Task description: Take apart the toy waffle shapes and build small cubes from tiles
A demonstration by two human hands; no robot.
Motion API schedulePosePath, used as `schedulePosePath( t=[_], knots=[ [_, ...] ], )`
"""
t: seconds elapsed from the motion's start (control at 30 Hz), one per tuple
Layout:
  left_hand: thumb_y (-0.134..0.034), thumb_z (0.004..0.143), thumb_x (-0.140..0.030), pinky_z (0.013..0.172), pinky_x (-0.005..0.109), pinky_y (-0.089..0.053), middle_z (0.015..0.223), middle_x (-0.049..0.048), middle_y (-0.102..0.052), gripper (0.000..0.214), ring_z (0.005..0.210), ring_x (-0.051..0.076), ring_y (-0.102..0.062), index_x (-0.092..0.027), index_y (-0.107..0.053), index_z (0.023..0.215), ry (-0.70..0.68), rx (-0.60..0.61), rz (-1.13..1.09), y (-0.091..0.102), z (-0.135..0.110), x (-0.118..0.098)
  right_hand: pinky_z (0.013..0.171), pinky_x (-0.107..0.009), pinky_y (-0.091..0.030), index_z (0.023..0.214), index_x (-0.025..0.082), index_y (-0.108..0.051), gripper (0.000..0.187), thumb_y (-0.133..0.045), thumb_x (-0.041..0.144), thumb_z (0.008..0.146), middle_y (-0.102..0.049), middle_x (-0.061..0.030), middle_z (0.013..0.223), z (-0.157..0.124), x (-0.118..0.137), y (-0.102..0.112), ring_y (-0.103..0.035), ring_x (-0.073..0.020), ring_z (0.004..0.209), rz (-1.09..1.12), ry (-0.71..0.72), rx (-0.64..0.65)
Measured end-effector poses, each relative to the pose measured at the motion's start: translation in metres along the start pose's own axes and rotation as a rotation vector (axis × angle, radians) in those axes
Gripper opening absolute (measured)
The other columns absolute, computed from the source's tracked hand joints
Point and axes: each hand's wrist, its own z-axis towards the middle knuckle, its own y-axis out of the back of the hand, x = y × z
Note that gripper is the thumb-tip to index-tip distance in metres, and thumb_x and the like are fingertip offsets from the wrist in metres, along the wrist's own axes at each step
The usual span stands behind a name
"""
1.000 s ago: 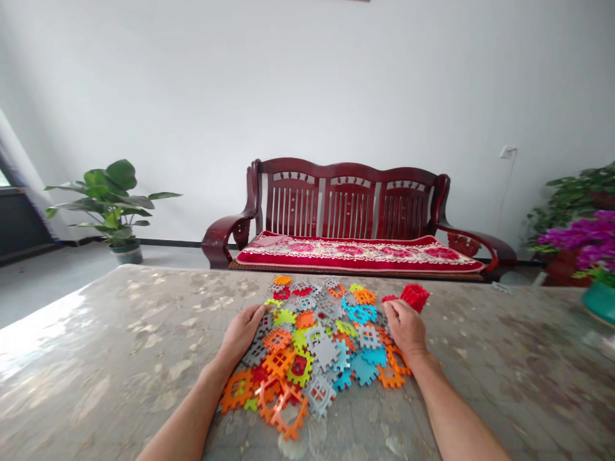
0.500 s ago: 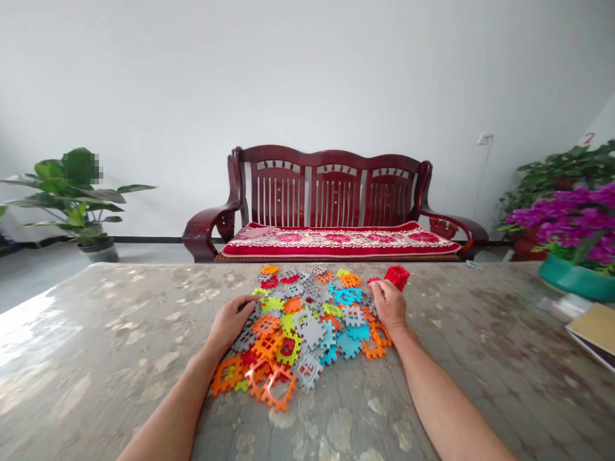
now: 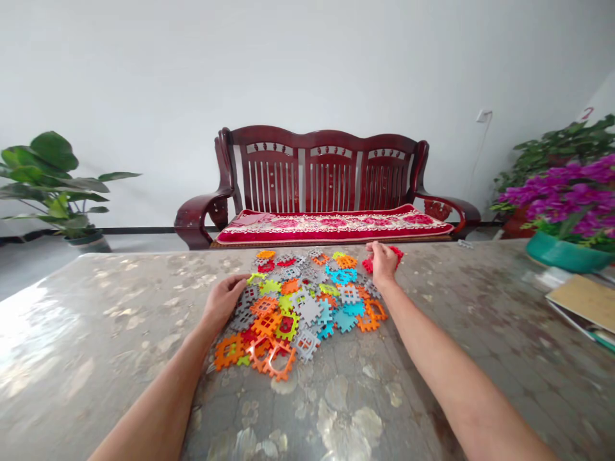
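A pile of flat, notched plastic building tiles lies on the table, in orange, grey, blue, yellow-green and red. My left hand (image 3: 225, 299) rests at the pile's left edge with fingers stretched out, close to a yellow-green tile (image 3: 254, 277) and a dark grey tile (image 3: 250, 293). At the far right of the pile is my right hand (image 3: 384, 264), its fingers curled closed; what they hold, if anything, is hidden. Behind it, partly covered, shows a red block of joined tiles (image 3: 398, 253). Orange tiles (image 3: 280, 360) with large openings lie at the near edge.
The patterned table (image 3: 336, 416) spreads around the pile. Right of it stand purple flowers in a teal pot (image 3: 567, 253) and a tan notebook (image 3: 583, 294). A dark red wooden bench (image 3: 331, 137) with a red cushion is behind the table. A potted plant (image 3: 62, 186) stands left.
My right hand has shifted away from me and now covers part of the red block. My left hand stays by the pile's left edge. The view has tilted down slightly.
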Motion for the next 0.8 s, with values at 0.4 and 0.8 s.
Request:
schedulePosePath(
  t=[0.4, 0.8],
  knots=[
    [-0.049, 0.084, -0.045, 0.095, 0.036, -0.046, 0.110, 0.0040, -0.074, 0.038, 0.104, 0.026, -0.065, -0.025, -0.073, 0.105, -0.188, -0.011, 0.436, -0.010, 0.058, -0.019, 0.094, -0.036, -0.045, 0.099, 0.024, -0.071, 0.034, -0.043, 0.038, 0.086, -0.072, -0.0054, 0.109, 0.011, 0.006, -0.055, -0.063, -0.0213, 0.105, -0.293, 0.217, 0.529],
    [-0.031, 0.094, -0.059, 0.105, 0.073, -0.018, 0.156, 0.0061, -0.037, 0.054, 0.145, 0.038, -0.022, -0.040, -0.043, 0.143, -0.277, 0.503, 0.732, -0.059, 0.086, -0.038, 0.108, -0.065, -0.023, 0.127, 0.036, -0.062, 0.050, -0.043, 0.063, 0.089, -0.050, -0.0044, 0.145, 0.006, -0.020, -0.120, -0.040, -0.0350, 0.135, -0.671, 0.286, 0.963]
  ],
)
